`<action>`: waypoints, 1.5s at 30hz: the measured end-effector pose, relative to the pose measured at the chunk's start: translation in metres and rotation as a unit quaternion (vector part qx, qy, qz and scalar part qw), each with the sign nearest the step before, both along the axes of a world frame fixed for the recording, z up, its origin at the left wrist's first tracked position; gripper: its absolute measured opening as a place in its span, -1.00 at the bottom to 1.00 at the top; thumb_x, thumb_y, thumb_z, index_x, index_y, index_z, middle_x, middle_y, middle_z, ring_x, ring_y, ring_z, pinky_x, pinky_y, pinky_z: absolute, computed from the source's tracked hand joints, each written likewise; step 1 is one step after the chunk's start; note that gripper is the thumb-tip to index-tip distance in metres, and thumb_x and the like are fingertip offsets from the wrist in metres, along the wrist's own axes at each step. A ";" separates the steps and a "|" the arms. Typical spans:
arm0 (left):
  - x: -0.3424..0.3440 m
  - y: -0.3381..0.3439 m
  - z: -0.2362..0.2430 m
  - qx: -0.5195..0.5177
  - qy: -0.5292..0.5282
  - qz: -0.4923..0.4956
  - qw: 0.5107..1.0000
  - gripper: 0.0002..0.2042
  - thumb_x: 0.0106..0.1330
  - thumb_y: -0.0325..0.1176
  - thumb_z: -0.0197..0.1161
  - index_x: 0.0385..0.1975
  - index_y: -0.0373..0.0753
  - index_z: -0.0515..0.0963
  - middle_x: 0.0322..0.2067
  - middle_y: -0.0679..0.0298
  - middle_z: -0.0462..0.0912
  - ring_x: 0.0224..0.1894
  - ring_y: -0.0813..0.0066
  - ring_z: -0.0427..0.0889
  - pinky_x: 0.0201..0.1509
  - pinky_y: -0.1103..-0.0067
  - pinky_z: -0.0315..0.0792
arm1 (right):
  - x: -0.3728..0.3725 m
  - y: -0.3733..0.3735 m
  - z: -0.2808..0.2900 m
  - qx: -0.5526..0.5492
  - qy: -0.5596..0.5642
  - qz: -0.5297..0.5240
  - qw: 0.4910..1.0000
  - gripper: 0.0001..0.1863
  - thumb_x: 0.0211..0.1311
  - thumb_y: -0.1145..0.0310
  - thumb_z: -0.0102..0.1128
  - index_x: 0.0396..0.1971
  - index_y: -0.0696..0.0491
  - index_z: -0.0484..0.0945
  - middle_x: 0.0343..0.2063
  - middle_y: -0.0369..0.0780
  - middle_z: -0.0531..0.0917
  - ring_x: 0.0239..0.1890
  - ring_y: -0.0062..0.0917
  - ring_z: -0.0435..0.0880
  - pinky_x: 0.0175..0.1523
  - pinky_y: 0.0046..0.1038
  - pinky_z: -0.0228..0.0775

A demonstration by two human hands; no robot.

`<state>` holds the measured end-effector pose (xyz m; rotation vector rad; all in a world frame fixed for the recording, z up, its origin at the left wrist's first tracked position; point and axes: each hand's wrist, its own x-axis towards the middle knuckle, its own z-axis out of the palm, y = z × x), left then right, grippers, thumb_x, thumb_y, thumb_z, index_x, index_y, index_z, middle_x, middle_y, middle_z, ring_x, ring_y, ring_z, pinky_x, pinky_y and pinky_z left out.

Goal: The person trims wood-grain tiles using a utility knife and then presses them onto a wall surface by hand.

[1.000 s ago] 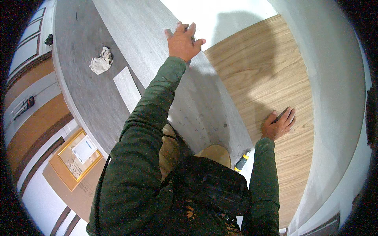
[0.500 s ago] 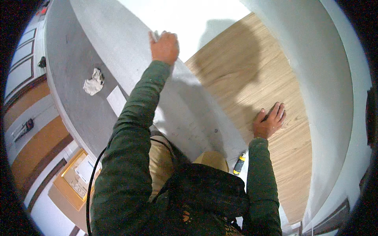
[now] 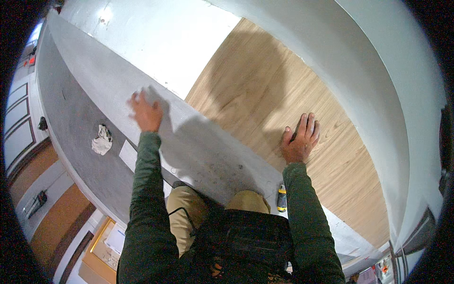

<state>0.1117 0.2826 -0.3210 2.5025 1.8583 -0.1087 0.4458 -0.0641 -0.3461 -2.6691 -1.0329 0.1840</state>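
Observation:
I kneel on a grey floor underlay (image 3: pixel 208 156) beside a laid area of light wood-look flooring (image 3: pixel 265 94). My left hand (image 3: pixel 145 112) is stretched out over the grey underlay, fingers spread and blurred, palm down on or just above it. My right hand (image 3: pixel 301 138) lies flat with fingers apart on the wood flooring close to its edge. Neither hand holds anything. A small yellow-and-black tool (image 3: pixel 282 198) lies on the grey surface just below my right forearm.
A crumpled white rag (image 3: pixel 101 140) and a pale loose plank piece (image 3: pixel 127 155) lie on the darker grey strip at left. A white wall (image 3: pixel 378 94) curves along the right. A cardboard box (image 3: pixel 106 246) sits at lower left. A dark tool (image 3: pixel 35 202) lies on the striped floor at far left.
My left arm has swept down and to the left across the grey underlay, from far ahead to nearer my body. My right hand stays flat on the wood flooring.

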 end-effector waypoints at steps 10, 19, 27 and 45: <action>0.315 -0.024 0.001 -0.025 -0.168 -0.112 0.979 -0.43 0.13 -0.06 0.40 0.08 -0.24 0.46 0.05 0.05 0.50 0.02 0.04 0.58 0.07 0.09 0.44 | 0.009 -0.011 -0.008 -0.017 -0.002 -0.024 1.000 -0.28 0.24 0.03 0.11 0.37 0.04 0.28 0.42 -0.11 0.22 0.44 -0.01 0.11 0.46 0.06 -0.10; 0.337 -0.011 -0.014 -0.062 -0.126 -0.061 0.988 -0.22 0.04 0.17 0.45 0.12 -0.31 0.43 0.04 0.05 0.46 0.12 0.00 0.43 0.05 0.10 0.46 | 0.007 -0.009 -0.005 -0.022 0.007 -0.029 0.999 -0.29 0.25 0.02 0.11 0.35 0.03 0.30 0.43 -0.14 0.23 0.44 -0.01 0.11 0.46 0.06 -0.10; 0.360 -0.020 -0.030 -0.015 -0.125 -0.035 0.991 0.00 -0.19 0.36 0.48 0.13 -0.35 0.40 0.04 0.04 0.43 0.13 0.04 0.39 0.08 0.04 0.39 | 0.008 -0.006 -0.001 -0.042 0.003 -0.026 0.999 -0.27 0.20 0.04 0.14 0.35 0.06 0.30 0.42 -0.10 0.23 0.44 -0.03 0.11 0.46 0.07 -0.12; 0.379 -0.021 -0.020 -0.116 -0.118 0.036 0.986 -0.08 -0.18 0.30 0.50 0.10 -0.27 0.43 0.09 0.13 0.37 0.20 0.11 0.32 0.24 0.08 0.23 | 0.005 -0.001 0.000 -0.030 -0.017 -0.022 0.999 -0.28 0.08 0.16 0.22 0.27 0.14 0.37 0.37 -0.02 0.29 0.40 0.02 0.14 0.45 0.05 -0.06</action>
